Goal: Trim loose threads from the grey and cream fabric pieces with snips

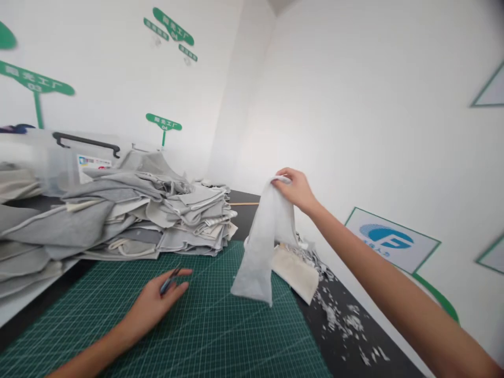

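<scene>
Nearest, the left hand (pixel 151 304) rests low over the green gridded cutting mat (pixel 205 336), its grip loosely curled around a small scissor-like tool with a blue-grey handle (pixel 169 282); the fingers hide most of it, so its exact kind is hard to tell. The right hand (pixel 295 190) is raised higher, its grip closed in a pinch on the top edge of a long white non-woven fabric strip (pixel 260 252), which hangs clear of the mat in a folded loop. Just behind the strip, a cream fabric piece (pixel 295 275) lies across the mat's far edge, touching a spill of pale cut scraps (pixel 334 315) that runs along the dark bench (pixel 311 315). So far as the view shows, trimming has already taken place here, judging by those scraps, while only this one strip is in hand. To the left of the mat stands a tall, loose stack of grey and off-white fabric pieces (pixel 189 220), and a great deal of material remains piled there. Beyond it sits a clear plastic storage box with a black handle (pixel 86 144), and a thin wooden strip (pixel 244 203) lies farther along the bench. Farthest away, green factory signs (pixel 163 122) and a blue logo panel (pixel 388 239) mark the white walls.
</scene>
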`<state>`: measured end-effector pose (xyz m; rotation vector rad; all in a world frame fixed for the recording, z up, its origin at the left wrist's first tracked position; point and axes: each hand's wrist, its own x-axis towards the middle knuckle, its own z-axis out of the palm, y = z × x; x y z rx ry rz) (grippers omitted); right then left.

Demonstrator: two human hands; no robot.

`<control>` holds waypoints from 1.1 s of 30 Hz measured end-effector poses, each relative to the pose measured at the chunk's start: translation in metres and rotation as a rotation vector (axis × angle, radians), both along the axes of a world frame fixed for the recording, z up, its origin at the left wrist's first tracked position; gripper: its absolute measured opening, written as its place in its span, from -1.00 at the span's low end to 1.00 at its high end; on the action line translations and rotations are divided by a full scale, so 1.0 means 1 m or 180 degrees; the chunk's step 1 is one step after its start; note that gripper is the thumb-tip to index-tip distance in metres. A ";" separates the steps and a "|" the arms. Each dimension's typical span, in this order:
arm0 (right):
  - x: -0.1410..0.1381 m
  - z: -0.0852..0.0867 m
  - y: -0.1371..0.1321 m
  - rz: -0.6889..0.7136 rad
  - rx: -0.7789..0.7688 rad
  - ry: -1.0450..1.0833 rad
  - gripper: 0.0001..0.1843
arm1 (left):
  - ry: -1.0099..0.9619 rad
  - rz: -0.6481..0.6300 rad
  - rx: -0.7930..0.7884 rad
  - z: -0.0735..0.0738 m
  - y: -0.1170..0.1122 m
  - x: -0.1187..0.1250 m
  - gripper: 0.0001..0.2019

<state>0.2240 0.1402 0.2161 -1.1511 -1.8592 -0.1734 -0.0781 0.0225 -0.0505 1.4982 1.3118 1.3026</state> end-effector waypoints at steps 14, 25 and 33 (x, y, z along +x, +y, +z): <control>-0.046 -0.027 -0.098 0.0675 -0.0915 0.0966 -0.83 | 0.0982 0.0934 0.0931 0.085 -0.055 0.122 -0.02; -0.049 -0.006 -0.118 0.0706 -0.1058 0.1103 -0.78 | 0.1171 0.1518 0.0812 0.074 -0.036 0.070 -0.59; 0.006 -0.002 -0.128 0.0729 -0.0576 0.0857 -0.82 | 0.0827 0.0204 0.0677 0.101 -0.052 -0.037 -0.55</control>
